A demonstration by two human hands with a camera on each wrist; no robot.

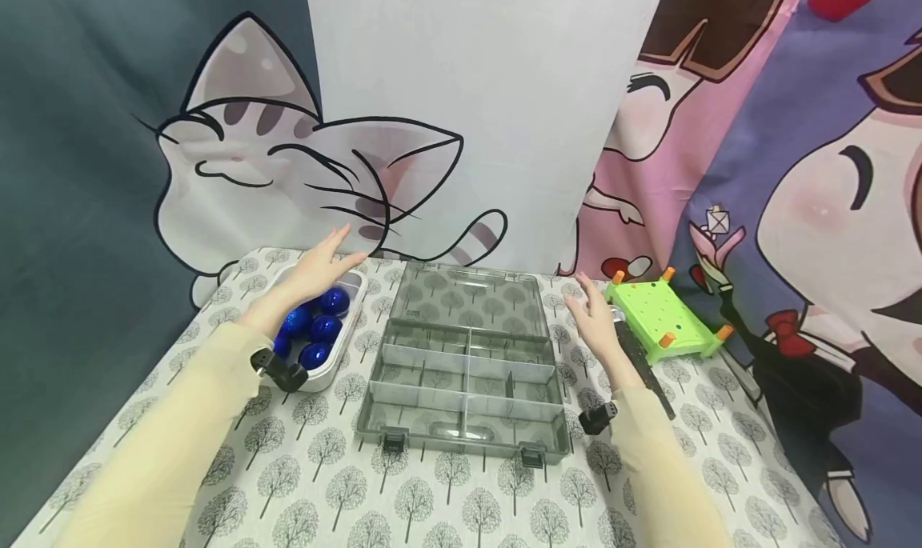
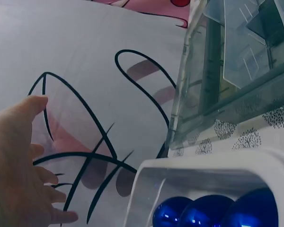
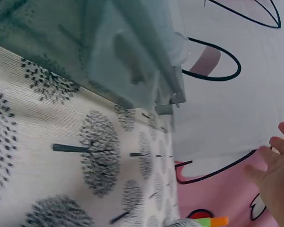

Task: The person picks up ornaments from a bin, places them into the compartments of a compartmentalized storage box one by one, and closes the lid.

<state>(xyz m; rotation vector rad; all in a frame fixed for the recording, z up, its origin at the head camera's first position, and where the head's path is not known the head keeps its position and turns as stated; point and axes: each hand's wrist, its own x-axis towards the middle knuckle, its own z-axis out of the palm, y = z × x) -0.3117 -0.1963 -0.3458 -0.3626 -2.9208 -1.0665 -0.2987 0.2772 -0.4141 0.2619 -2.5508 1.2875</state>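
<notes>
My left hand (image 1: 314, 270) hovers over a white plastic tub (image 1: 349, 324) of shiny blue balls (image 1: 326, 329), its fingers stretched out and holding nothing. In the left wrist view the same hand (image 2: 19, 165) is seen beside the tub with fingers spread. My right hand (image 1: 595, 321) is raised near a black microphone (image 1: 643, 364) with a silver head, fingers extended, nothing in them. Between the hands a clear grey compartment box (image 1: 461, 388) lies on the table with its lid (image 1: 468, 300) folded back. Its visible compartments hold nothing.
A small lime-green toy table (image 1: 666, 316) with orange legs lies upside down at the right, next to the microphone. The table wears a tree-print cloth (image 1: 410, 500). Behind it hangs a cartoon-printed curtain (image 1: 490, 92).
</notes>
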